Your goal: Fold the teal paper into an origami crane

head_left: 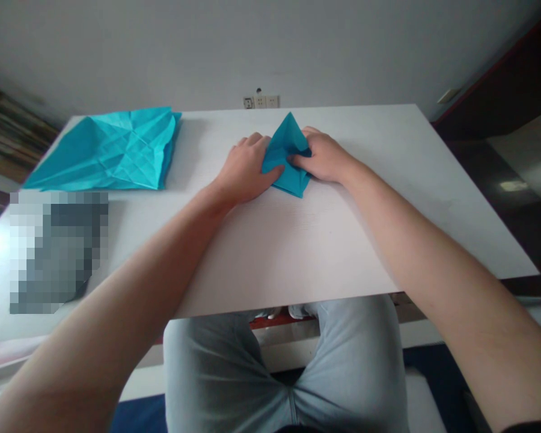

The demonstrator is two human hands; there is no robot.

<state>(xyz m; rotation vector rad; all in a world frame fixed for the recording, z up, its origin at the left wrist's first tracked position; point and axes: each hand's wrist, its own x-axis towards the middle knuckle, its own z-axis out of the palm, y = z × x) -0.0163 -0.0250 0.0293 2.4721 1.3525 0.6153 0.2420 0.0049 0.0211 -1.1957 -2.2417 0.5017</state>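
We hold a folded teal paper model (285, 157) on a white table (270, 252), its point aimed away from us. Our left hand (246, 171) and right hand (320, 157) press on it from either side, fingers together and clamped on the folds. A larger creased teal sheet (110, 150) lies well left of the model, and a wall socket panel (261, 102) sits just beyond it.

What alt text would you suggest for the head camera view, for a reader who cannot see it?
The left hand and right hand hold a folded teal paper on a white table. A larger creased teal paper sheet lies to the left.
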